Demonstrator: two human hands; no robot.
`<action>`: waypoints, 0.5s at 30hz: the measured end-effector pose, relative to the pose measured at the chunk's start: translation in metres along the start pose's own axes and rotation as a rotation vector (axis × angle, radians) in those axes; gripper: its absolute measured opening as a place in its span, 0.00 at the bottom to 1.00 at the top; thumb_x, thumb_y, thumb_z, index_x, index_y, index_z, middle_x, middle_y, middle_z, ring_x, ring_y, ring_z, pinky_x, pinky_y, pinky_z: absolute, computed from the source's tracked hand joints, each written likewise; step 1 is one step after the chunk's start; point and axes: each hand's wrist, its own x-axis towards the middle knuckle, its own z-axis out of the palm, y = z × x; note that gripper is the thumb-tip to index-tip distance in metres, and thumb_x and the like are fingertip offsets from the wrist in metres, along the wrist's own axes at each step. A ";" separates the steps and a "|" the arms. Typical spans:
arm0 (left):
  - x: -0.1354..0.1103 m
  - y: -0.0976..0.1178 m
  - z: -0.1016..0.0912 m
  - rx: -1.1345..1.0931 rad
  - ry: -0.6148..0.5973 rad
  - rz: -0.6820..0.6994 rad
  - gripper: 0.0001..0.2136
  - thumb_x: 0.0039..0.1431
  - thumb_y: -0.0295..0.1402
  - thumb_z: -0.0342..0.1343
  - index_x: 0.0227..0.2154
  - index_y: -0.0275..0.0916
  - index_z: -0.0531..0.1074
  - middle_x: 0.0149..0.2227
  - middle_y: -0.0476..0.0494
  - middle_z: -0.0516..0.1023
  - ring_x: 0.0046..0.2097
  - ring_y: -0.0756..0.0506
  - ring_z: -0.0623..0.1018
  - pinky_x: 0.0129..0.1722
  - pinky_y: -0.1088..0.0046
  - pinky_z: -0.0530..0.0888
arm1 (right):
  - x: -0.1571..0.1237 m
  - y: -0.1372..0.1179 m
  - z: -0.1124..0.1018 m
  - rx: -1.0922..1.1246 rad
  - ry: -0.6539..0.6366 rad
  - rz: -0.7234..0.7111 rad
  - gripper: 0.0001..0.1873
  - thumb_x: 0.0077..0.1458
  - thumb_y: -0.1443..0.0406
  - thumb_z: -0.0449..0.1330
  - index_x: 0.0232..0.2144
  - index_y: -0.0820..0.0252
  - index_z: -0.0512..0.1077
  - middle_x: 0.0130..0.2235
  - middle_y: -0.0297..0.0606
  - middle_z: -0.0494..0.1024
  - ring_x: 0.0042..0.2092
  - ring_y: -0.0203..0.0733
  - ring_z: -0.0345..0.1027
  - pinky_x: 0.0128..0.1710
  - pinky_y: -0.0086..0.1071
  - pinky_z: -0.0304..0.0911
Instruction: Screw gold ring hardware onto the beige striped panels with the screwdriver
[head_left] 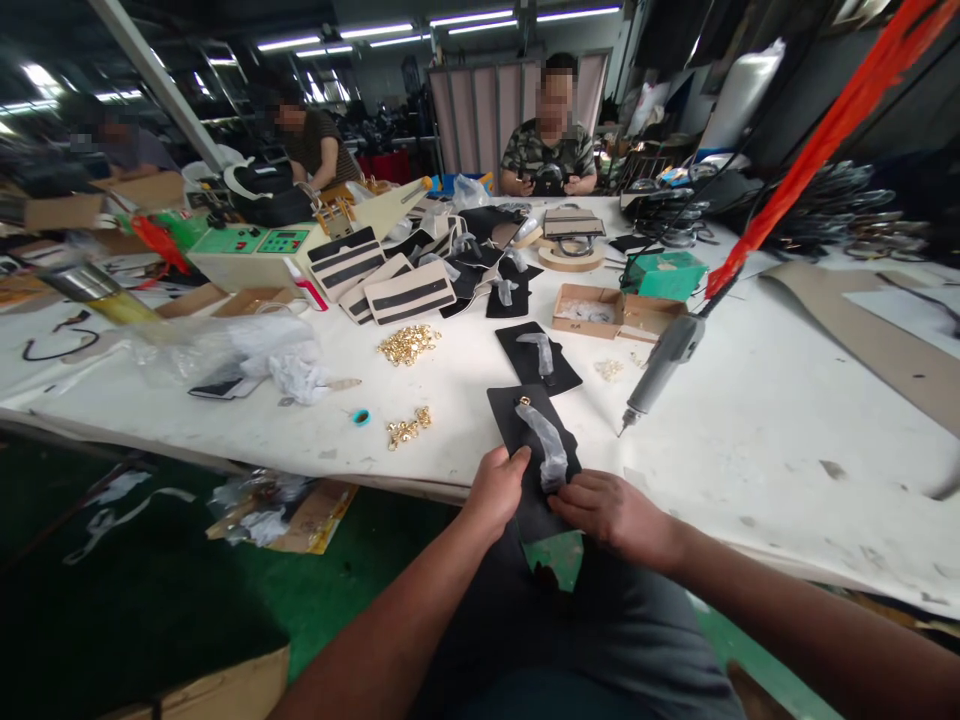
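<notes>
My left hand [499, 490] grips the left edge of a black panel [534, 515], its thumb lying on the panel's face. On that panel runs a handle wrapped in clear plastic [546, 448], with a small gold fitting [524, 402] at its upper end. My right hand [611, 510] is closed at the handle's lower end and the panel's right side; what its fingertips pinch is hidden. Just beyond lies a second black panel [566, 376] with a wrapped handle. An electric screwdriver [667, 365] hangs to the right, tip down, touched by neither hand.
Gold hardware lies in a larger pile [407, 344] and a smaller pile [405, 430], near a blue ring [361, 416]. Behind are a small cardboard box [587, 308], a green box [664, 273] and stacked panels [411, 292]. A person [551, 150] sits across the table.
</notes>
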 end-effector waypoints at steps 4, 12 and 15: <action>-0.003 0.009 -0.005 -0.149 -0.080 -0.031 0.21 0.60 0.49 0.64 0.46 0.35 0.79 0.43 0.36 0.84 0.42 0.39 0.81 0.46 0.64 0.76 | -0.004 -0.009 0.000 -0.027 0.003 0.016 0.14 0.72 0.69 0.51 0.50 0.69 0.75 0.38 0.43 0.78 0.36 0.45 0.66 0.35 0.42 0.60; -0.006 0.032 -0.006 -0.297 -0.068 0.039 0.22 0.61 0.50 0.66 0.47 0.35 0.80 0.48 0.36 0.84 0.49 0.38 0.82 0.56 0.62 0.75 | 0.001 -0.041 -0.028 0.306 0.259 0.383 0.10 0.65 0.61 0.67 0.47 0.55 0.75 0.40 0.35 0.80 0.39 0.39 0.73 0.38 0.36 0.66; -0.019 0.042 0.005 -0.212 -0.121 0.118 0.22 0.65 0.50 0.63 0.49 0.36 0.80 0.50 0.37 0.84 0.51 0.38 0.81 0.57 0.64 0.74 | 0.015 -0.029 -0.039 0.359 0.542 0.676 0.10 0.64 0.62 0.68 0.47 0.55 0.77 0.40 0.35 0.79 0.38 0.35 0.74 0.38 0.31 0.69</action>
